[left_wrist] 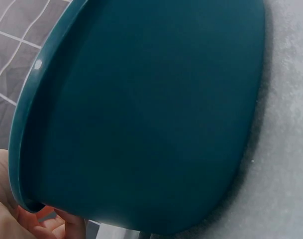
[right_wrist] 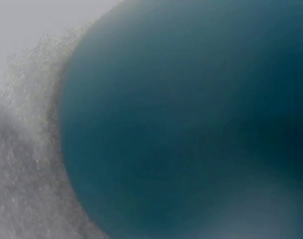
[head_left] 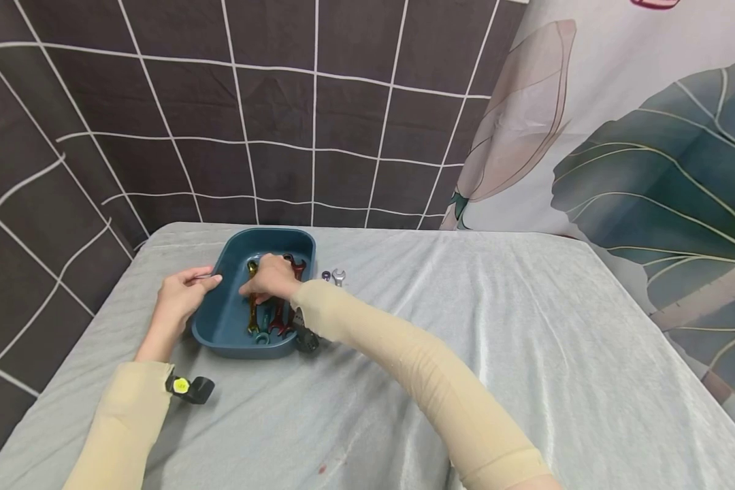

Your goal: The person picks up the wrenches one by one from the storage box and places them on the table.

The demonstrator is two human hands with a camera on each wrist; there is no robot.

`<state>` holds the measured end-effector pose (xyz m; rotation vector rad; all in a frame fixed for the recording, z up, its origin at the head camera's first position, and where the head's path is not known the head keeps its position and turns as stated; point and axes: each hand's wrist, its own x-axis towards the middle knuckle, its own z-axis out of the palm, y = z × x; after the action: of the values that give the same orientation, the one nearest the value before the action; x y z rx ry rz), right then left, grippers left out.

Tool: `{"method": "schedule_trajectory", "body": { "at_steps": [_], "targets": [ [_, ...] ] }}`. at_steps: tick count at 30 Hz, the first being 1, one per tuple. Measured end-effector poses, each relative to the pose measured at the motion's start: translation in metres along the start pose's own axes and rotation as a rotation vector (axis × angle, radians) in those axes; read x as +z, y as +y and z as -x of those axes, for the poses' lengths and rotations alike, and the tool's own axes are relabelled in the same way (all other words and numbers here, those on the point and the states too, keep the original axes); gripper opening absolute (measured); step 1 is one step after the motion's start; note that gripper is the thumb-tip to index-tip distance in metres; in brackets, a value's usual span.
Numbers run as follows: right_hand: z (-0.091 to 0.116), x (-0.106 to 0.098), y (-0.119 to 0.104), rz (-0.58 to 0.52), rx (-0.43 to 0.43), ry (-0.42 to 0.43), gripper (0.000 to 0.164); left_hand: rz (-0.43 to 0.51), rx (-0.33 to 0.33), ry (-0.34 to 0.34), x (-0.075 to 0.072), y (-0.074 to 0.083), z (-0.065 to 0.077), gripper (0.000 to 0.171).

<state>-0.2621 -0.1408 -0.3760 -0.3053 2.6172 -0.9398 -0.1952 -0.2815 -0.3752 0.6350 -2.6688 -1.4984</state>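
A blue plastic basin (head_left: 220, 330) sits on the cloth-covered table. My left hand (head_left: 180, 292) pinches its left rim; in the left wrist view its fingers (left_wrist: 71, 226) show beside the rim, partly hidden by the basin wall. Inside, my right hand (head_left: 269, 278) reaches down among several coloured wrenches. A gold wrench (head_left: 253, 314) lies under its fingertips, and whether they grip it is unclear. Nearby in the basin are a green wrench (head_left: 263, 335) and red wrenches (head_left: 278, 321). The right wrist view shows only the basin's outer wall (right_wrist: 166, 124), not the hand.
Just right of the basin, a silver wrench (head_left: 339, 276) and a small purple-tinted wrench end (head_left: 327, 275) lie on the pale grey cloth (head_left: 465, 327). A dark gridded curtain (head_left: 349, 109) hangs behind the table, with a leaf-patterned one (head_left: 649, 170) on the right.
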Motion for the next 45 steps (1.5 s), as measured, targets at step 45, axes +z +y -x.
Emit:
{"method": "schedule_trajectory", "body": {
  "at_steps": [45],
  "targets": [
    [0.01,-0.022,0.004,-0.048,-0.012,-0.043,0.02,0.039,-0.022,-0.013,0.001,0.002,0.004,0.052]
  ]
}}
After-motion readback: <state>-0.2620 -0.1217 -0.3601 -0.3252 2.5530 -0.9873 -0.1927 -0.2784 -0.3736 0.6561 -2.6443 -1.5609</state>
